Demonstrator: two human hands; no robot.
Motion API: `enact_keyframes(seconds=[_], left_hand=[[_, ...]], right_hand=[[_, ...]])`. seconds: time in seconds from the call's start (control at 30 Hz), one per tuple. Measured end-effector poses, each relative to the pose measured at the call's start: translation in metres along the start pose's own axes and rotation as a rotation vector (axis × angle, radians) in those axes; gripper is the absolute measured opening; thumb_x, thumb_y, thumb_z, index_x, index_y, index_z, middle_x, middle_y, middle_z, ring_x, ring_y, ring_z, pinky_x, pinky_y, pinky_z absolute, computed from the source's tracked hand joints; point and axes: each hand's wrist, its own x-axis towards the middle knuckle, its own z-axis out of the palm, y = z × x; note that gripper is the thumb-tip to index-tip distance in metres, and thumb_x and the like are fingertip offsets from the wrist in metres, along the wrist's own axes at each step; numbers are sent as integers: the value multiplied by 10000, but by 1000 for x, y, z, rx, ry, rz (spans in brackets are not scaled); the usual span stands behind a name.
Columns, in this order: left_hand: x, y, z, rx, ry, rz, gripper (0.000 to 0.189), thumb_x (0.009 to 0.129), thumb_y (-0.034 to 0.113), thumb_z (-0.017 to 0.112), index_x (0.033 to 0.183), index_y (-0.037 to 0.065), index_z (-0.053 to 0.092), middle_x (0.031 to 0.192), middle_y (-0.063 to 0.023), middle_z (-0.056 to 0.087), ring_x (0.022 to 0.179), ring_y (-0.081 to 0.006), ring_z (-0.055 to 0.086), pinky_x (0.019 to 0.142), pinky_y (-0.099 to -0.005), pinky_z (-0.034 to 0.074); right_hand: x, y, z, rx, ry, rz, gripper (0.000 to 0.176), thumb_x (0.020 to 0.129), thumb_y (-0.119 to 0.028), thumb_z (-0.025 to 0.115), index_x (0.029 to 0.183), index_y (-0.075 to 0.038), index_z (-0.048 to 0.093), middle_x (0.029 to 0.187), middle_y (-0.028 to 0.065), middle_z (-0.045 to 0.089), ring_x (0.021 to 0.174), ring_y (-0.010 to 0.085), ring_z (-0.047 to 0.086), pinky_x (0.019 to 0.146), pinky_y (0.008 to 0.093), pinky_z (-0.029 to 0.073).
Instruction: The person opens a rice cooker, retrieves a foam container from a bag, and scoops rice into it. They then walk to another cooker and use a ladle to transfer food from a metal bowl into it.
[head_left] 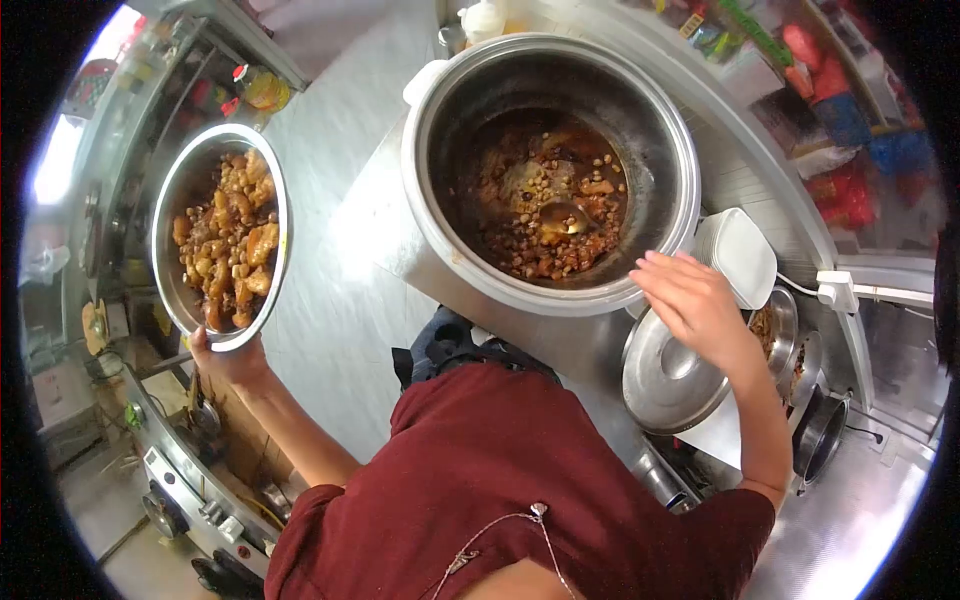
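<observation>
One bowl [168,205] looks filled — left hand [225,355] grips it, right hand [695,300] lies open on the pot [655,130] rim. Next, likely: grasp the lid [665,385].

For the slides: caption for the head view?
Left hand holds a bowl of stew; right hand at the rim of the big pot.

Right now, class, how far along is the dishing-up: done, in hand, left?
Done: the steel bowl is full of stew. In hand: the left hand holds it; the right hand, open, is at the rim of the big pot. Left: more stew and a ladle inside.
</observation>
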Motion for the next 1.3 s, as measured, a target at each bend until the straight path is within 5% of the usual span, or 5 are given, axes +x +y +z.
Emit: enact_keyframes(seconds=[0.7, 0.9, 0.93, 1.03, 1.3], left_hand=[[-56, -5, 9, -161, -94, 91, 638, 678, 327, 384, 1213, -16, 333, 1133, -190, 475, 923, -332, 555, 562, -442, 546], [-38, -20, -13, -147, -33, 205, 567, 680, 253, 415, 1199, 26, 382, 1168, -130, 471, 1028, -299, 492, 881, -410, 408], [-33, -22, -19, -147, -25, 216, 566, 682, 256, 415, 1193, 16, 390, 1168, -134, 475, 1037, -294, 488, 893, -404, 399], [-10, -29, -55, -164, -35, 144, 580, 685, 281, 402, 1192, -1, 394, 1173, -149, 477, 1055, -299, 477, 910, -396, 385], [43, -35, -92, -128, -103, 215, 568, 665, 273, 382, 1143, -30, 437, 1125, -175, 509, 1021, -316, 499, 917, -397, 372]], right_hand=[[-22, 62, 49, 357, 628, 112, 377, 627, -144, 596, 965, 14, 539, 997, 125, 521, 963, 295, 467, 970, 437, 248], [-24, 51, 51, -88, 845, 130, 442, 773, -154, 457, 1153, 66, 407, 1149, 183, 448, 1153, 319, 338, 1006, 461, 164], [-9, 22, 48, -80, 975, 78, 423, 801, -222, 544, 1133, 34, 485, 1042, 213, 480, 908, 308, 458, 667, 337, 409], [45, 8, 122, 126, 997, 35, 387, 804, -172, 419, 1095, 83, 431, 1091, 185, 472, 1092, 336, 389, 1012, 492, 149], [258, -67, 258, 712, 658, -266, 420, 701, -51, 563, 1109, -16, 470, 907, 113, 549, 840, 227, 515, 809, 339, 399]])
